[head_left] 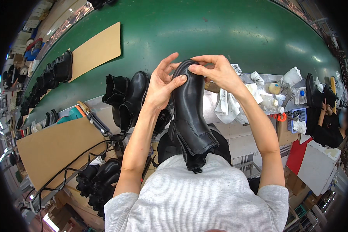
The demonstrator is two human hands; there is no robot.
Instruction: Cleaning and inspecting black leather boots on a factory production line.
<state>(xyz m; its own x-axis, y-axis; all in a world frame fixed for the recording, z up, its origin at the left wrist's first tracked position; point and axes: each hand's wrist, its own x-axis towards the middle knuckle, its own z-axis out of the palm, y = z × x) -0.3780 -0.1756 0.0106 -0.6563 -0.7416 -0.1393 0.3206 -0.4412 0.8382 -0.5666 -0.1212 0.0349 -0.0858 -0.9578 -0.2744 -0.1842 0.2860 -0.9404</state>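
A black leather ankle boot point(189, 110) lies in front of my chest, toe pointing away from me and its opening with a pull tab toward my shirt. My left hand point(162, 83) grips the toe from the left, thumb on the upper and some fingers raised. From the right, my right hand point(216, 71) pinches the toe, thumb pressed on the leather and fingers curled over the tip. The boot's sole side is hidden. Just left of my left forearm, more black boots point(137, 89) stand at the bench edge.
A green conveyor belt point(220, 34) runs across the far side, carrying a cardboard sheet point(98, 50) and a row of boots point(52, 71). White cloths point(228, 106), bottles point(268, 102) and orange-handled scissors point(281, 116) lie on the right. A cable point(73, 162) crosses a board at left. A co-worker point(328, 123) handles boots far right.
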